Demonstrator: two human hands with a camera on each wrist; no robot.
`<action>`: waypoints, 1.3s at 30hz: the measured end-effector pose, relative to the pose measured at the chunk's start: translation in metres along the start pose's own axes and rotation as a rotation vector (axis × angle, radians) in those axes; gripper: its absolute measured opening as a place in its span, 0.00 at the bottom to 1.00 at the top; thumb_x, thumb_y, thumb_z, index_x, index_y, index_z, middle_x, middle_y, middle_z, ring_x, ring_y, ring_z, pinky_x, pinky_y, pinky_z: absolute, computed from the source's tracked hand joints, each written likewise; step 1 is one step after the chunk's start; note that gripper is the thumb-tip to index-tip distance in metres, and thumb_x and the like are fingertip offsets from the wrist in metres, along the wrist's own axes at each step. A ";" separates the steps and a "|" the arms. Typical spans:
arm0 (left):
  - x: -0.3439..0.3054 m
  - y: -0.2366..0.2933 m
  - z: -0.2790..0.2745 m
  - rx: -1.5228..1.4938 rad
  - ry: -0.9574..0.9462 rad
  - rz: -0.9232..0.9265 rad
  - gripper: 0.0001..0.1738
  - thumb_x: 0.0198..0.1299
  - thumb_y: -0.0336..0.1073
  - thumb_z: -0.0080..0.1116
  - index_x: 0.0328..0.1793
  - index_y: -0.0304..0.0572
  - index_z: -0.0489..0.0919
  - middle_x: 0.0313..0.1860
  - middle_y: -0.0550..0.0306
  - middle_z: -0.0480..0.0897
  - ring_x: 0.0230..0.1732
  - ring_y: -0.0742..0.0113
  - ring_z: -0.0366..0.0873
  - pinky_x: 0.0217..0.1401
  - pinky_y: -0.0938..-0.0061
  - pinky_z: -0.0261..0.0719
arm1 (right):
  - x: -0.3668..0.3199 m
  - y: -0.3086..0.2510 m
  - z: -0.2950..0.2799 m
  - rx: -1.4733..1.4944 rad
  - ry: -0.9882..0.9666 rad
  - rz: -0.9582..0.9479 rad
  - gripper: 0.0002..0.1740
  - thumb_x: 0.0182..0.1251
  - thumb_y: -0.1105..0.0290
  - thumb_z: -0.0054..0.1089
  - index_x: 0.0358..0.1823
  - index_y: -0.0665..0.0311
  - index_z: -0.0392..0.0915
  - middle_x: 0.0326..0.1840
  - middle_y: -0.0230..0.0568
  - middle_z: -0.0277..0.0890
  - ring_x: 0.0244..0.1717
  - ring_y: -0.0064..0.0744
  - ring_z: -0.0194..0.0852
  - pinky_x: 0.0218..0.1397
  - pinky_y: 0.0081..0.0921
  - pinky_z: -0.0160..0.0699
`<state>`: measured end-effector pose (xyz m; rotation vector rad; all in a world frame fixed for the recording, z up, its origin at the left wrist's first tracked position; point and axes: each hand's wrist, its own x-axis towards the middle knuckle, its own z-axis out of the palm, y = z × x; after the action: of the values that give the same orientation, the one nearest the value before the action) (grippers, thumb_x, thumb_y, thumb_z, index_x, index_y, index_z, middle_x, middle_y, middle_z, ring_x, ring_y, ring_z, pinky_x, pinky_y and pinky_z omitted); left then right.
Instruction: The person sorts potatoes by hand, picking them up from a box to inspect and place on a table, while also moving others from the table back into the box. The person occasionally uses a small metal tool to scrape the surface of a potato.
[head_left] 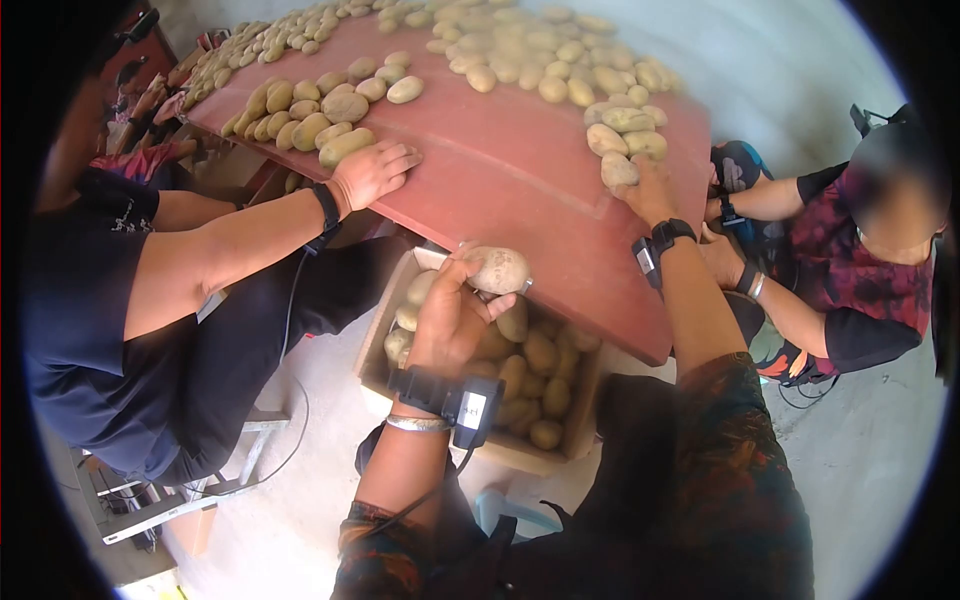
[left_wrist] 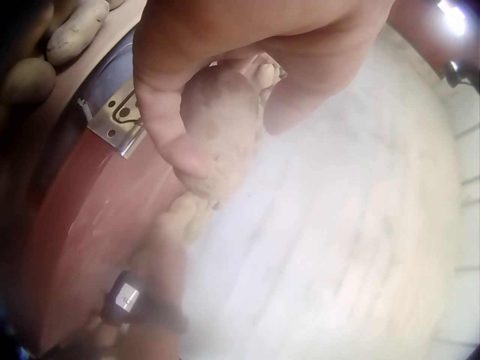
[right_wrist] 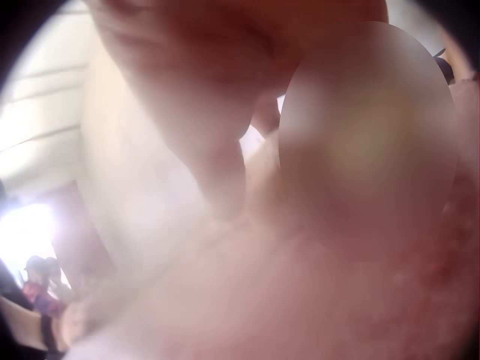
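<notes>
Left hand (head_left: 455, 320) up over the box (head_left: 510, 452), gripping a potato (head_left: 497, 270); right hand (head_left: 650, 192) outstretched, clasping another potato (head_left: 618, 170).

I find bare red counter (head_left: 520, 170) open between my left hand (head_left: 450, 320) and right hand (head_left: 645, 190); heaped tan potatoes (head_left: 560, 60) crowd beyond them, and a neighbour's hand (head_left: 375, 172) blocks leftward.

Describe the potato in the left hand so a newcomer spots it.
Start at the big reddish-brown table strewn with potatoes, then drop to the open cardboard box of potatoes under its near edge. Just above that box, the left hand grips one pale tan oval potato; it alone is lifted, not lying on the table or in the box.
</notes>
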<state>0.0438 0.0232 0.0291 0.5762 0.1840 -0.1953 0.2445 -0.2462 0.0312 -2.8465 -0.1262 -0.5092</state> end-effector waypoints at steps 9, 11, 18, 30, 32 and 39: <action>-0.006 0.004 0.011 0.005 -0.027 0.099 0.23 0.56 0.29 0.48 0.59 0.41 0.63 0.52 0.49 0.72 0.51 0.55 0.74 0.49 0.57 0.78 | -0.065 -0.038 -0.043 0.143 -0.127 -0.351 0.23 0.41 0.69 0.67 0.43 0.60 0.71 0.40 0.41 0.75 0.48 0.44 0.70 0.50 0.37 0.61; -0.008 0.004 0.013 -0.022 -0.025 0.109 0.25 0.55 0.26 0.48 0.61 0.41 0.61 0.52 0.49 0.71 0.51 0.54 0.74 0.49 0.56 0.77 | -0.083 -0.046 -0.049 0.143 -0.115 -0.413 0.23 0.42 0.71 0.65 0.43 0.61 0.71 0.40 0.41 0.74 0.48 0.46 0.70 0.51 0.38 0.60; -0.008 0.004 0.018 -0.012 -0.119 0.184 0.31 0.53 0.21 0.48 0.65 0.39 0.56 0.53 0.49 0.69 0.53 0.55 0.72 0.51 0.55 0.78 | -0.128 -0.092 -0.081 0.747 -0.161 -0.293 0.23 0.53 0.75 0.62 0.52 0.63 0.69 0.47 0.35 0.71 0.41 0.25 0.71 0.42 0.25 0.71; -0.011 -0.006 0.025 0.515 -0.232 0.357 0.28 0.56 0.20 0.49 0.65 0.36 0.62 0.55 0.52 0.73 0.56 0.69 0.70 0.59 0.76 0.69 | -0.143 -0.123 -0.050 1.479 -0.552 -0.173 0.32 0.54 0.83 0.59 0.62 0.60 0.62 0.52 0.33 0.68 0.49 0.21 0.69 0.50 0.19 0.74; -0.010 -0.010 0.024 0.537 -0.222 0.394 0.26 0.56 0.20 0.50 0.63 0.35 0.65 0.55 0.52 0.73 0.55 0.69 0.70 0.58 0.76 0.69 | -0.143 -0.123 -0.050 1.476 -0.556 -0.169 0.32 0.53 0.83 0.59 0.61 0.60 0.63 0.52 0.33 0.68 0.49 0.21 0.69 0.50 0.20 0.73; -0.010 -0.007 0.023 0.496 -0.182 0.321 0.24 0.57 0.20 0.50 0.62 0.33 0.66 0.53 0.52 0.74 0.52 0.70 0.72 0.54 0.78 0.71 | -0.144 -0.121 -0.045 1.454 -0.549 -0.149 0.29 0.51 0.83 0.61 0.57 0.61 0.66 0.50 0.32 0.69 0.50 0.21 0.68 0.51 0.19 0.73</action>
<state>0.0351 0.0056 0.0469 1.0649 -0.1411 0.0236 0.0799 -0.1471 0.0492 -1.4517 -0.5360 0.3063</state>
